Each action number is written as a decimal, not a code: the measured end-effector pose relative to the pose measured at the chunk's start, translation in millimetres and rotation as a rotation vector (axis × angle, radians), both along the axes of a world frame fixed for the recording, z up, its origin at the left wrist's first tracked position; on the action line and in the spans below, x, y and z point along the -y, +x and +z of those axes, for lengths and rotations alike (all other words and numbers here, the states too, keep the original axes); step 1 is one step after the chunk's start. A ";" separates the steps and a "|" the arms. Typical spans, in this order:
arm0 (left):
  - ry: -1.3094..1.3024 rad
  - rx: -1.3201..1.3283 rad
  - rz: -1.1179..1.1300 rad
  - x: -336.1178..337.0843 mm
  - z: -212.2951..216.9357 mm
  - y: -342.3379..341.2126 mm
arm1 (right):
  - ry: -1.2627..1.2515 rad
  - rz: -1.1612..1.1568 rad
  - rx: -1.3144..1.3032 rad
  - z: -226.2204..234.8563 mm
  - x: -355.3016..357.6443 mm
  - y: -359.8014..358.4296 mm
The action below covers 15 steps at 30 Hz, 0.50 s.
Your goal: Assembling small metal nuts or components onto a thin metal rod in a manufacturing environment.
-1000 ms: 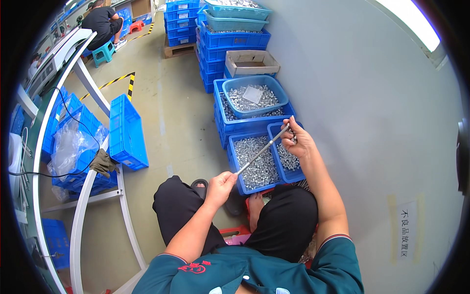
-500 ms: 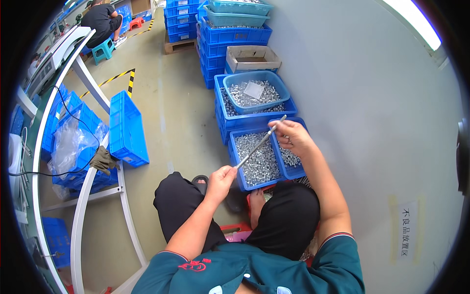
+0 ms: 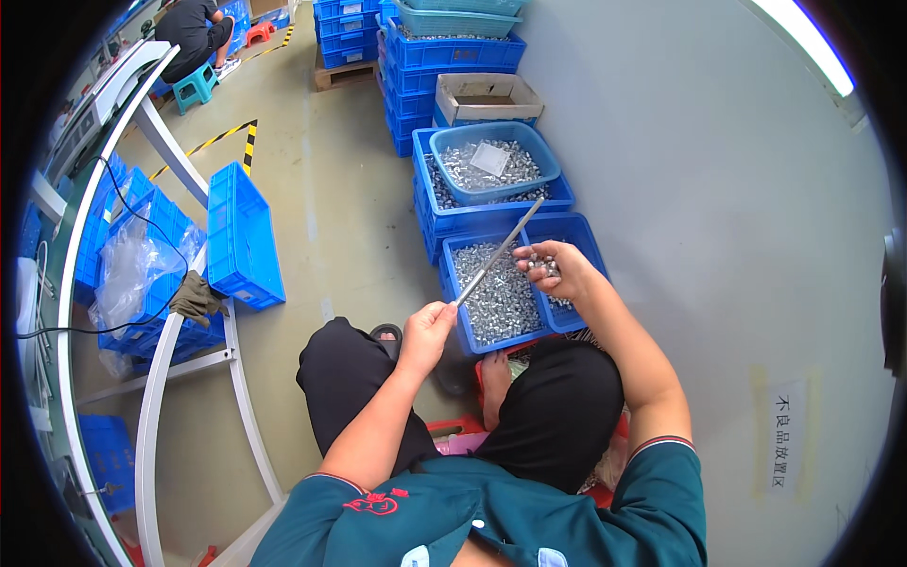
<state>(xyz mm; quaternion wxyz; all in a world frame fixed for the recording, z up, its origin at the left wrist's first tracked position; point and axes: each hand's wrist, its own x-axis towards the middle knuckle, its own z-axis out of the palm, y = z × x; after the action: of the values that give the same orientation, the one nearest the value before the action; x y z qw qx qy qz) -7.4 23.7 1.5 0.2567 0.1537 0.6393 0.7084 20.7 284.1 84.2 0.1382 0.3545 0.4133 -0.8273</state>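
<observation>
Left hand is closed in a pinch on the near end of a slim grey metal rod, which slants up and away to the right of that grip. Its far end is free. Just right of the rod, the right hand is half curled, its fingers cupped around a cluster of small metal parts; it appears apart from the rod.

I would expect the rod to be stiff, fairly light and smooth enough to turn in the fingers. Pinched at one end, it should feel tip-heavy, so a hold nearer its middle would steady it. The parts look hard and hardly fragile, but small and likely slippery: a cupped palm suits them better than fingertips, as they could spill through the gaps.

Beneath the rod, ahead of the left hand, is a blue bin full of similar shiny pieces. A second blue bin lies under the right hand, and beyond both hands a pale blue basin holds more pieces.

Left fingers cover the rod's near end, so its shape there is hidden. Whether any pieces are threaded on the shaft is too fine to make out. I can't count the parts in the right palm, nor see the right thumb properly. That hand and forearm mask much of the second bin's contents.
</observation>
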 end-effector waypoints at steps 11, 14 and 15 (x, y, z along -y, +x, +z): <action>-0.106 -0.067 -0.003 8.9 3.7 1.5 | -0.020 -0.081 -0.325 -0.4 -18.2 1.8; -0.102 -0.081 -0.004 11.1 3.1 1.3 | -0.082 -0.151 -0.358 2.1 -19.6 1.3; -0.101 -0.084 -0.003 11.2 2.0 1.8 | -0.080 -0.151 -0.361 2.8 -20.3 0.7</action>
<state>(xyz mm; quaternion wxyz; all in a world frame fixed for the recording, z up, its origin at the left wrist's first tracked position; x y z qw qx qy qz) -5.6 12.5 3.5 0.2382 0.1711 0.6842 0.6677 21.4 304.5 87.0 0.0136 0.2247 0.3703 -0.9012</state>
